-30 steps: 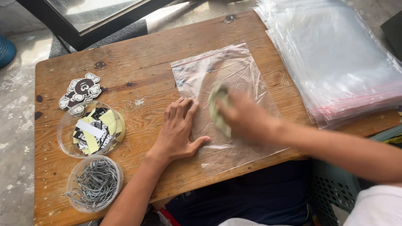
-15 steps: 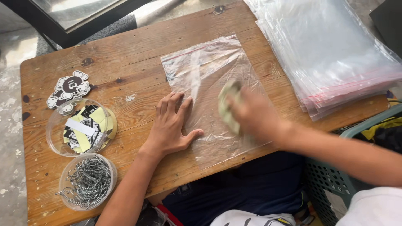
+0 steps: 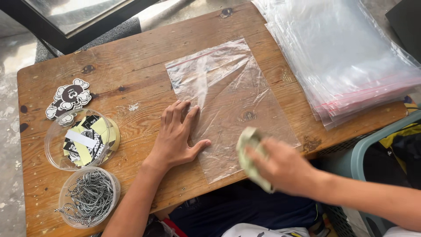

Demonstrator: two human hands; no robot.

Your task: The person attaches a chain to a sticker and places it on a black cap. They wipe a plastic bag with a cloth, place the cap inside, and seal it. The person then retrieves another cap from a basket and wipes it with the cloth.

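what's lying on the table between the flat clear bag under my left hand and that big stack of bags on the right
Nothing: the head view shows only bare wooden table between the clear bag and the stack of bags.

Bright, even daylight fills the scene and seems to come from the upper left, where the grey floor (image 3: 8, 57) is washed out almost to white. The clear zip-top plastic bag (image 3: 228, 101) on the worn wooden table (image 3: 127, 66) and the stack of clear plastic bags (image 3: 346, 57) catch soft white glare along their creases, and shadows under the flat left hand (image 3: 177, 134) are faint. The right hand (image 3: 280, 169) and the pale green cloth (image 3: 250, 160) in its grip are smeared by motion blur, while the rest is sharp.
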